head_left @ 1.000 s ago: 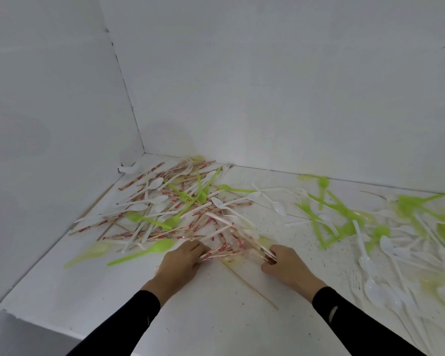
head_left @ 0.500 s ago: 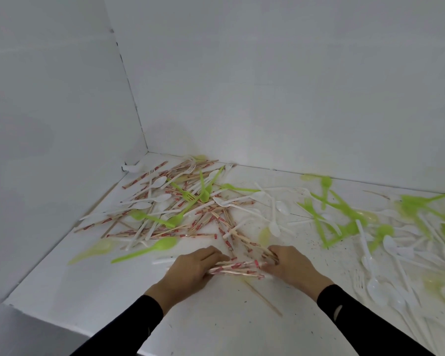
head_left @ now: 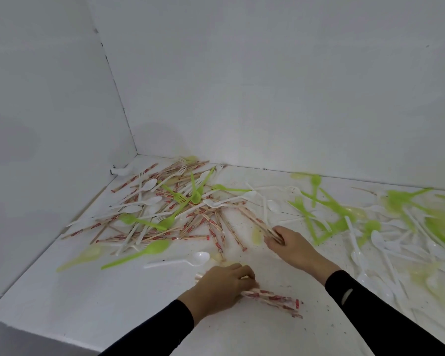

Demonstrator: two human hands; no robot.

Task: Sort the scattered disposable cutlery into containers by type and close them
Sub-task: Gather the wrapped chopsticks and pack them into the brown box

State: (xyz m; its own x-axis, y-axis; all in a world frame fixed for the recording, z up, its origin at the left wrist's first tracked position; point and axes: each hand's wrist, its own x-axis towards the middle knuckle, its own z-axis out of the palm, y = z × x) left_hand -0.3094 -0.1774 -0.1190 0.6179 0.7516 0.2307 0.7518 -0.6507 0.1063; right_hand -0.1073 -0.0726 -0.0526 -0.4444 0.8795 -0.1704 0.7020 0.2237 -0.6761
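My left hand (head_left: 221,283) grips a bundle of paper-wrapped chopsticks (head_left: 275,300) low on the white table; their red-printed ends stick out to the right of my fist. My right hand (head_left: 290,244) pinches the near ends of a few more wrapped chopsticks (head_left: 254,218) that slant up and left toward the pile. A tangled heap of wrapped chopsticks, white spoons and forks and green cutlery (head_left: 165,204) fills the far left corner. A single white spoon (head_left: 188,260) lies just above my left hand.
White walls close the table (head_left: 88,291) at the left and back. More green forks (head_left: 319,204) and white spoons (head_left: 385,247) are scattered over the right side. A green spoon (head_left: 141,253) lies left of the white one. No container shows.
My left hand has pulled its bundle of chopsticks down toward the table's near edge. My right hand has moved up and right and taken hold of other chopsticks.
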